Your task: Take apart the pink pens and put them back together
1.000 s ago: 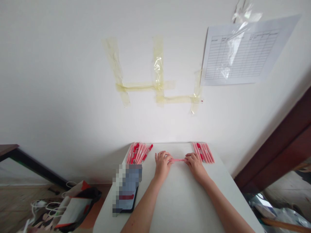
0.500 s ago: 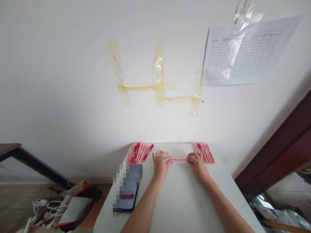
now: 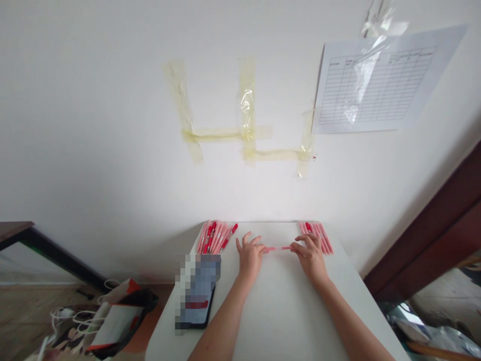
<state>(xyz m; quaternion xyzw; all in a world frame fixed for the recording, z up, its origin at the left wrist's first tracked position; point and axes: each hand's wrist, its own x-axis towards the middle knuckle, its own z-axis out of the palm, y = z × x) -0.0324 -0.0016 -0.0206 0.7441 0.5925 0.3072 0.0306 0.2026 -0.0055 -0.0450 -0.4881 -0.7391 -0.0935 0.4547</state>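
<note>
A pink pen (image 3: 278, 248) with a small white label lies crosswise between my hands, over the white table (image 3: 281, 301). My left hand (image 3: 250, 255) pinches its left end between thumb and forefinger, the other fingers spread. The right end is pinched by my right hand (image 3: 310, 255), whose fingers cover that tip. Beyond my left hand rests a bunch of pink and red pens (image 3: 216, 237), loosely fanned. Another row of pens (image 3: 321, 237), mostly pink with one red, lies at the far right, partly behind my right hand.
A phone (image 3: 199, 296), its screen pixelated, lies at the table's left side. The wall behind carries yellowed tape strips (image 3: 247, 105) and a taped printed sheet (image 3: 372, 85). A bag (image 3: 120, 316) and white cables (image 3: 62, 316) are on the floor at left.
The pen has turned a little about its length, so its white label now shows. My right hand has shifted slightly, its fingers more raised.
</note>
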